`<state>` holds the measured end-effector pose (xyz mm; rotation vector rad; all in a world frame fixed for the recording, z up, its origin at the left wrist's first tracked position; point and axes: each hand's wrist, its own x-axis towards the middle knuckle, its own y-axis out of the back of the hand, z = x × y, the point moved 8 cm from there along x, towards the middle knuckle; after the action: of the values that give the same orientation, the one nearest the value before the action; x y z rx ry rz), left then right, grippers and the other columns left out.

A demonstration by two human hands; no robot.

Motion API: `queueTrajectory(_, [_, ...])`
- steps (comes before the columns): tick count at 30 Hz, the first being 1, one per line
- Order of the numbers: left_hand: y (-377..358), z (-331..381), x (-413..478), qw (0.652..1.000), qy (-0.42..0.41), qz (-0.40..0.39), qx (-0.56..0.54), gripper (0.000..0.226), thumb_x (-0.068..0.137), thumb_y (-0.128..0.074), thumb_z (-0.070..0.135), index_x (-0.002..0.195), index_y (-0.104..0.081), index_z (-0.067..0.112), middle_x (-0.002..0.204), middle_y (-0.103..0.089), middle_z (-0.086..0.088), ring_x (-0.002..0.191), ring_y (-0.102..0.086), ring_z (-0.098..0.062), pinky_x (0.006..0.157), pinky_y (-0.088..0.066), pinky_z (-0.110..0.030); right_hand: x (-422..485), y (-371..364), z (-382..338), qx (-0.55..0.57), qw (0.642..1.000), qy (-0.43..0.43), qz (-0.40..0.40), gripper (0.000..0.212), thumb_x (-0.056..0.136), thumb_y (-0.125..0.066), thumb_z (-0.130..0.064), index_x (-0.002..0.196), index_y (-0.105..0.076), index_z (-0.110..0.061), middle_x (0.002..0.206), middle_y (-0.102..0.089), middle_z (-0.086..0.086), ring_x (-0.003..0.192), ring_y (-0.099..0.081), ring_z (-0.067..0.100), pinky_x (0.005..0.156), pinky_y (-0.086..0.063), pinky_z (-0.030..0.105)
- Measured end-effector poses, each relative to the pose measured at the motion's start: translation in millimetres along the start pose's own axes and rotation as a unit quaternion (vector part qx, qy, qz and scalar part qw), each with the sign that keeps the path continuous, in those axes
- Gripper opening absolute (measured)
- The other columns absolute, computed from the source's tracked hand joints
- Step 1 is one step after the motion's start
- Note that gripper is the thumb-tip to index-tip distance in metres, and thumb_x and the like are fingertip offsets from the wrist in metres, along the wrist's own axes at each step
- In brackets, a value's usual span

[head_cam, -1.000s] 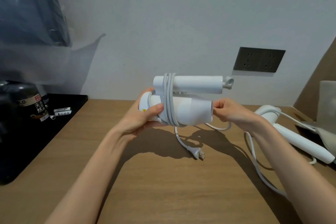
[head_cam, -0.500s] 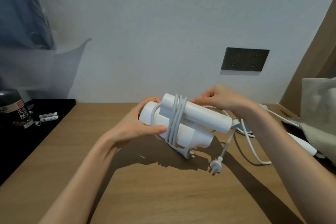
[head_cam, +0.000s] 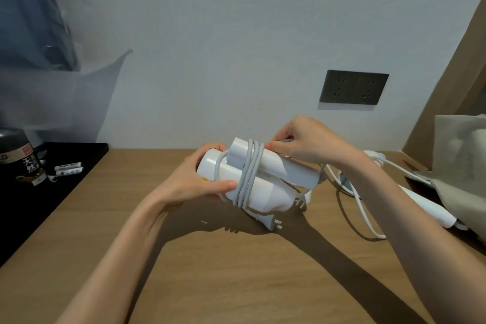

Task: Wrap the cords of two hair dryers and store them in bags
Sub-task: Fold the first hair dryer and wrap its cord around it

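— Where is the hair dryer (head_cam: 263, 193) now?

— Held above the middle of the table (head_cam: 236, 279), tilted, its handle folded against the barrel. A second ago the handle lay level above the barrel; since then the whole thing has rolled towards the person and sunk lower.

— And the cord (head_cam: 249, 173)?

— It is wound in several turns round handle and barrel together, as before. Its plug (head_cam: 272, 223) hangs from the near underside, just above the table.

— The hands?

— The left hand (head_cam: 194, 179) grips the rear of the barrel, fingers curled over the far side and the thumb stretched along the near side, its tip touching the coils. It has not shifted. The right hand (head_cam: 307, 142) was at the nozzle end a second ago, pinching the loose cord. Now it sits on top of the handle, fingers curled, and thumb and forefinger pinch the cord at the right edge of the coils.

— Anything else?

— The second hair dryer (head_cam: 436, 209) lies on the table at the right, its cord unwound, beside a beige bag (head_cam: 462, 166).
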<state>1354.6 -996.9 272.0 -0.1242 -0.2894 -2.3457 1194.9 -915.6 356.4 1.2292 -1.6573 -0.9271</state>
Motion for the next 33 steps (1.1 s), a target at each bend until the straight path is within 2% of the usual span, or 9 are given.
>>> queueTrajectory(5, [5,-2,2,1.000,0.003,0.019,-0.002,0.053,0.070,-0.080,0.002,0.112,-0.056,0.023,0.107,-0.061,-0.004,0.084,-0.065,-0.012,0.063,-0.058,-0.031,1,18,-13,-0.019,0.998,0.030,0.060,0.024,0.087,-0.061,-0.042,0.077,-0.077,-0.028,0.080,-0.073,0.002,0.067,-0.057,0.021,0.056,-0.042,0.032])
queueTrajectory(8, [7,-7,3,0.999,0.011,0.034,-0.013,0.051,0.070,-0.080,0.003,0.110,-0.057,0.022,0.105,-0.061,-0.005,0.084,-0.065,-0.015,0.061,-0.057,-0.031,0,23,-21,-0.066,0.992,0.046,0.096,0.023,0.086,-0.060,-0.044,0.078,-0.077,-0.030,0.078,-0.073,0.000,0.072,-0.063,0.016,0.064,-0.054,0.038])
queueTrajectory(12, [16,-19,5,0.994,0.047,0.075,-0.058,0.051,0.069,-0.082,0.006,0.112,-0.058,0.020,0.108,-0.062,-0.008,0.089,-0.066,-0.021,0.058,-0.058,-0.032,-7,23,-35,-0.087,0.984,0.083,0.130,0.029,0.091,-0.056,-0.046,0.091,-0.077,-0.027,0.081,-0.073,-0.005,0.075,-0.064,0.015,0.065,-0.054,0.037])
queueTrajectory(16, [27,-29,7,0.986,0.074,0.106,-0.106,0.054,0.067,-0.083,0.008,0.114,-0.060,0.018,0.115,-0.062,-0.013,0.100,-0.065,-0.028,0.063,-0.059,-0.039,-11,3,-50,-0.154,0.972,0.112,0.135,0.044,0.099,-0.042,-0.040,0.067,-0.057,-0.014,0.059,-0.056,0.002,0.057,-0.050,0.019,0.050,-0.035,0.031])
queueTrajectory(18, [30,-34,8,0.980,0.086,0.128,-0.122,0.047,0.070,-0.081,0.006,0.110,-0.062,0.018,0.114,-0.063,-0.012,0.097,-0.066,-0.026,0.061,-0.060,-0.039,-10,-7,-51,-0.165,0.971,0.111,0.135,0.043,0.101,-0.038,-0.037,0.065,-0.046,-0.015,0.059,-0.047,0.000,0.057,-0.045,0.018,0.047,-0.024,0.029])
queueTrajectory(23, [44,-49,5,0.964,0.137,0.166,-0.158,0.036,0.071,-0.081,0.017,0.104,-0.065,0.019,0.104,-0.067,-0.011,0.082,-0.068,-0.024,0.065,-0.059,-0.045,-9,-31,-61,-0.201,0.962,0.126,0.138,0.028,0.103,-0.032,-0.035,0.082,-0.045,-0.020,0.070,-0.040,-0.007,0.067,-0.046,0.018,0.047,-0.021,0.026])
queueTrajectory(27, [49,-59,1,0.949,0.152,0.195,-0.197,0.034,0.077,-0.076,0.016,0.109,-0.066,0.015,0.110,-0.068,-0.016,0.098,-0.067,-0.031,0.080,-0.055,-0.056,-6,-48,-71,-0.211,0.962,0.127,0.119,0.009,0.099,-0.045,-0.027,0.103,-0.051,-0.021,0.084,-0.044,-0.004,0.072,-0.041,0.018,0.047,-0.014,0.022])
queueTrajectory(31, [59,-70,-4,0.938,0.177,0.217,-0.203,0.044,0.075,-0.078,0.019,0.116,-0.063,0.015,0.112,-0.067,-0.015,0.100,-0.067,-0.031,0.077,-0.058,-0.052,-1,-75,-75,-0.241,0.955,0.142,0.100,0.026,0.094,-0.051,-0.019,0.120,-0.049,-0.019,0.107,-0.060,0.000,0.090,-0.059,0.023,0.055,-0.032,0.027])
queueTrajectory(33, [64,-76,-5,0.934,0.190,0.226,-0.202,0.045,0.075,-0.078,0.020,0.117,-0.063,0.014,0.113,-0.066,-0.016,0.098,-0.067,-0.030,0.071,-0.059,-0.048,1,-90,-72,-0.238,0.958,0.138,0.084,0.037,0.093,-0.046,-0.012,0.130,-0.043,-0.017,0.110,-0.059,0.002,0.096,-0.060,0.026,0.052,-0.027,0.031])
